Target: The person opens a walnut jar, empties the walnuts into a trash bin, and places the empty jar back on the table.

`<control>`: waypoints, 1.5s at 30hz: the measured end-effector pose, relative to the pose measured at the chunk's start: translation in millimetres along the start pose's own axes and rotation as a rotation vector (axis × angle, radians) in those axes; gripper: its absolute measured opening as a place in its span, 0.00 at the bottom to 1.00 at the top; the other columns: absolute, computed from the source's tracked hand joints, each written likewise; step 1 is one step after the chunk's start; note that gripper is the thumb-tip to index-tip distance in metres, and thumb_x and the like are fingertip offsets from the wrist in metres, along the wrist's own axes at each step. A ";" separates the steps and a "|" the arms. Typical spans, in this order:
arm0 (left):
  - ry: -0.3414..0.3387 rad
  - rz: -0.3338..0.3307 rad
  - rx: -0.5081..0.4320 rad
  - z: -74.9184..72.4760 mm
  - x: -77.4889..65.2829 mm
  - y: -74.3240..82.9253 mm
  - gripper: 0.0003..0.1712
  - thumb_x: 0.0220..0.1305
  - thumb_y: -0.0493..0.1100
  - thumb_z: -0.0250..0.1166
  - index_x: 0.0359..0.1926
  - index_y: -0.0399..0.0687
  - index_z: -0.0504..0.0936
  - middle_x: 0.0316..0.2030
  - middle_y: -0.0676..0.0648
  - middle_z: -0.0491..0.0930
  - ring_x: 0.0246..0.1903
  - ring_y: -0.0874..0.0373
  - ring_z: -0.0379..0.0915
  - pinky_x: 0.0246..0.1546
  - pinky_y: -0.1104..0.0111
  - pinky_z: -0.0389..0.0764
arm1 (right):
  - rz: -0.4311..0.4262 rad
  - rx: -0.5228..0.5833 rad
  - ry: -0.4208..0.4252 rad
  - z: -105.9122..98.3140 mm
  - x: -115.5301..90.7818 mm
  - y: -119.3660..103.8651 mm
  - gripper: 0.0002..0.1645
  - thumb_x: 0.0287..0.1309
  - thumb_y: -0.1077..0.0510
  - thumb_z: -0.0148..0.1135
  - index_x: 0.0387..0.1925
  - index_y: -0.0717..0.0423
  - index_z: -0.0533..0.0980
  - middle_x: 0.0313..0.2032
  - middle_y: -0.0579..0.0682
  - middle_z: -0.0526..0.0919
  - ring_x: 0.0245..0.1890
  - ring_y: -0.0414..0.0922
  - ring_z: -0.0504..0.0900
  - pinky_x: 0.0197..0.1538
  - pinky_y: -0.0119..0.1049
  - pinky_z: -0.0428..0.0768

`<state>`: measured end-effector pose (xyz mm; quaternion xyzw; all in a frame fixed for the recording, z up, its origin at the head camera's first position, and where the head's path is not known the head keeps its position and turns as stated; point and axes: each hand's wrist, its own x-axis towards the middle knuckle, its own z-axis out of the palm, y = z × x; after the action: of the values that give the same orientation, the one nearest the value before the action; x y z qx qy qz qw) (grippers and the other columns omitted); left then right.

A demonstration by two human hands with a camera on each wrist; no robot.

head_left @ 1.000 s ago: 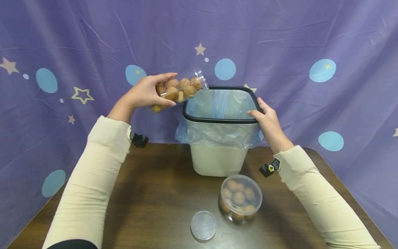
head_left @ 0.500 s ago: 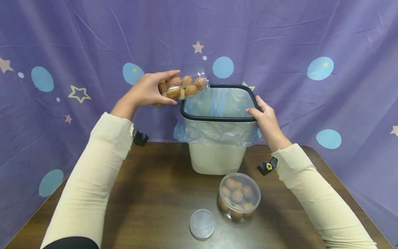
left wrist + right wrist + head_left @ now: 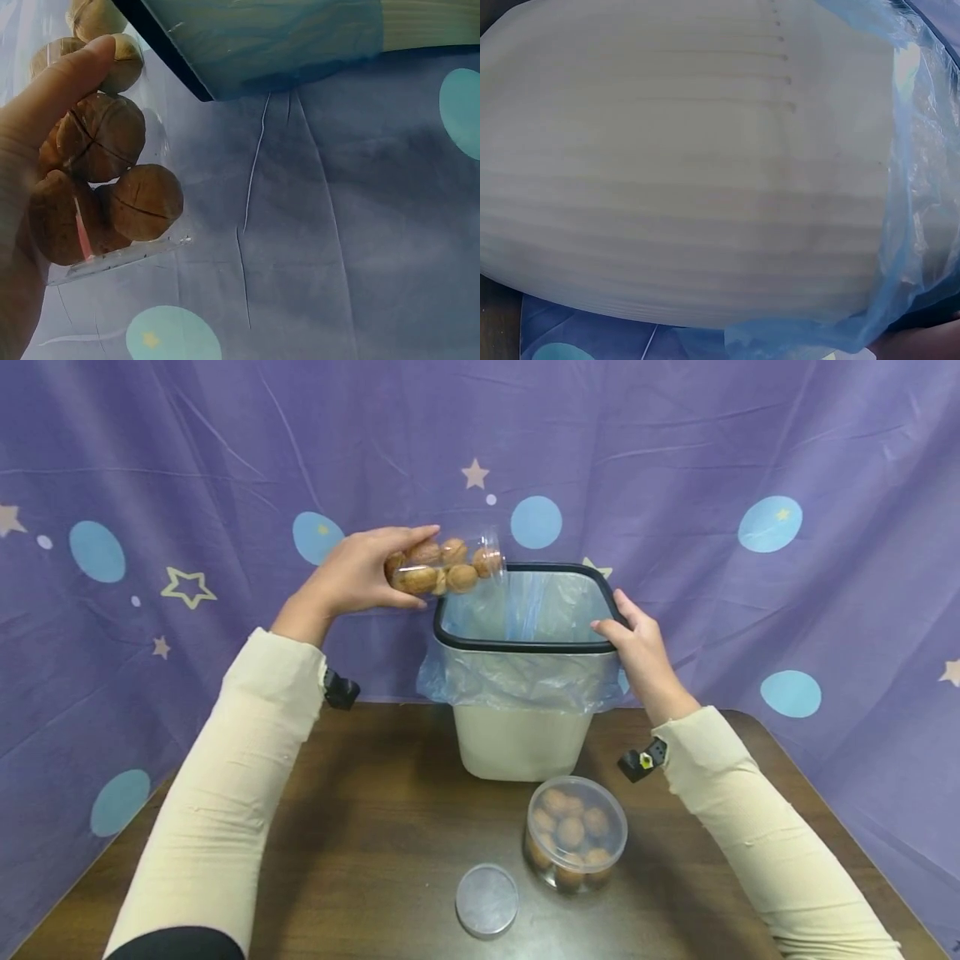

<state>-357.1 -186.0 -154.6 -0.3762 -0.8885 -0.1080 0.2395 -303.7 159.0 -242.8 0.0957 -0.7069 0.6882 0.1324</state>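
Note:
My left hand [image 3: 367,572] grips a clear plastic jar [image 3: 491,539] of walnuts [image 3: 417,580], tipped on its side. Its lidless mouth is at the left rim of a white trash bin [image 3: 521,743]; whether they touch I cannot tell. Several walnuts [image 3: 105,139] show through the jar wall in the left wrist view, the thumb lying across it. My right hand [image 3: 641,647] holds the bin's black rim [image 3: 525,647] on the right, thumb on the inner side. A blue plastic bag [image 3: 525,681] lines the bin and hangs over its outside; the right wrist view shows the bin wall [image 3: 682,165] close up.
In front of the bin stands a round clear tub [image 3: 576,835] of walnuts, its lid on. Left of it a small round lid [image 3: 487,900] lies on the brown wooden table [image 3: 360,860]. Behind hangs a purple curtain [image 3: 637,443] with stars and blue ovals.
The jar has swung from a slant with its base low to nearly level, and has shifted slightly right toward the bin. My right hand has stayed on the rim.

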 end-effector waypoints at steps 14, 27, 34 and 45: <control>0.033 0.067 0.136 1.3 -0.8 3.2 0.51 0.38 0.50 0.80 0.67 0.55 0.67 0.58 0.42 0.74 0.55 0.43 0.70 0.53 0.49 0.71 | 0.001 -0.009 0.004 -0.4 -2.6 1.3 0.44 0.56 0.62 0.52 0.72 0.60 0.47 0.73 0.52 0.47 0.71 0.39 0.49 0.69 0.29 0.53; 0.060 0.092 0.147 2.9 4.4 6.8 0.51 0.37 0.50 0.80 0.66 0.55 0.68 0.58 0.43 0.74 0.55 0.43 0.70 0.55 0.50 0.70 | -0.002 -0.008 0.020 -0.8 -4.5 2.2 0.44 0.55 0.62 0.52 0.72 0.60 0.48 0.73 0.52 0.49 0.70 0.40 0.50 0.69 0.30 0.54; 0.067 0.084 0.150 1.9 6.7 8.9 0.52 0.37 0.51 0.80 0.67 0.56 0.68 0.59 0.43 0.73 0.57 0.43 0.69 0.57 0.50 0.69 | -0.011 0.002 0.019 -0.3 -4.1 2.8 0.44 0.54 0.63 0.51 0.71 0.62 0.48 0.72 0.54 0.49 0.70 0.41 0.51 0.69 0.30 0.54; 0.084 0.113 0.187 3.3 11.3 10.7 0.52 0.36 0.47 0.81 0.66 0.58 0.69 0.57 0.44 0.74 0.55 0.44 0.70 0.56 0.50 0.70 | -0.024 -0.014 0.034 2.3 -3.6 1.8 0.44 0.54 0.62 0.52 0.71 0.61 0.49 0.72 0.53 0.50 0.70 0.40 0.51 0.69 0.29 0.54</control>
<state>-357.4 -170.3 -151.6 -0.3969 -0.8612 -0.0264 0.3163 -301.0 156.6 -245.6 0.0916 -0.7080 0.6833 0.1531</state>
